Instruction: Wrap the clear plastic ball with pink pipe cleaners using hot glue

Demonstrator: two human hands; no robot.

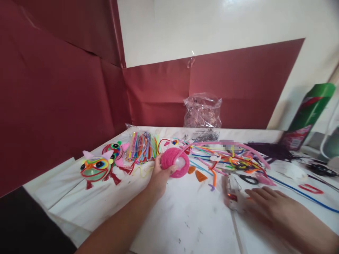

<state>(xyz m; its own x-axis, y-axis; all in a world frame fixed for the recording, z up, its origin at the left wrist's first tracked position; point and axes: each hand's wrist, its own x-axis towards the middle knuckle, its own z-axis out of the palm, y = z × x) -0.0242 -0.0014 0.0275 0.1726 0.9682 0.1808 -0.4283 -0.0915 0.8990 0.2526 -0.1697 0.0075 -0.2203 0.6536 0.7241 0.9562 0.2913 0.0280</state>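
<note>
The white table (169,218) is the biggest thing on which everything sits. Dark red sheets (159,95) cover the wall past its back edge. A green box (307,113) leans near the back edge, over to the right. A crinkly clear bag (202,113) stands up by the middle of the back edge.

The right hand (275,204) is blurry, palm down over the right part of the table. Its grip looks loose, with the fingers stretched out. They point at a see-through glue gun (231,194), but I can't tell if they touch it. The left hand (161,176) has its grip around a ball of pink string (173,162), with the thumb in front. The ball is over the middle of the table, and a long pink strip (225,143) runs from beside it to the right.

Lots of colored fuzzy sticks (141,148) lie near the back left corner. Two toy animal heads (95,165) with big eyes sit by the left edge. Black scissors (250,179) lie just past the glue gun. Two small orange pieces (200,176) lie right beside the ball.
</note>
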